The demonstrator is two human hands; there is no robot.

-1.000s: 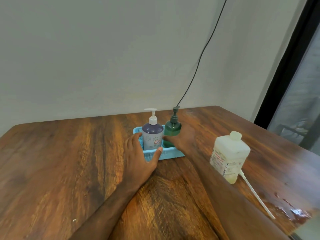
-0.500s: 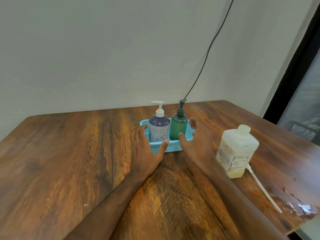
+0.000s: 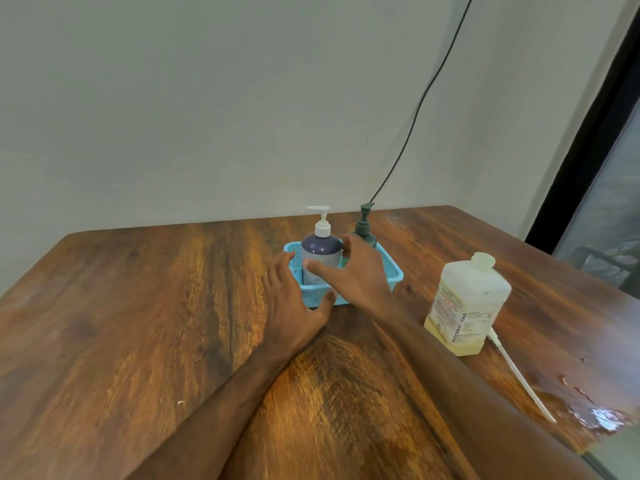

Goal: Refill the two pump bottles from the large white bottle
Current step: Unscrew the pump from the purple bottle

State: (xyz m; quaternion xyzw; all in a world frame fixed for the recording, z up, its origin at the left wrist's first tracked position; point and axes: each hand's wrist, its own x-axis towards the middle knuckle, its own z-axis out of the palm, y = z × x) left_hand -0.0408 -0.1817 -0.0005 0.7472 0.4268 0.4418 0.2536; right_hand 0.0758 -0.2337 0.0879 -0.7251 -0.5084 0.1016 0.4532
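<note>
Purple pump bottle stands upright at the left end of the blue basket, with the green pump bottle beside it. The right hand is nearer, its spread fingers bracketing the bottle's front and right side, gripping nothing. The left hand lies flat against the basket's near-left corner.

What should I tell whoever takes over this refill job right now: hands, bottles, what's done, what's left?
Left hand: open, resting on the near left corner of the blue basket.
Right hand: open, spread at the purple pump bottle; no firm grip visible.
It and the green pump bottle stand upright in the basket, pumps on.
Large white bottle: capped, on the table to the right, little liquid inside.
Done: nothing poured.
Left: remove pumps, uncap, refill both.
</note>
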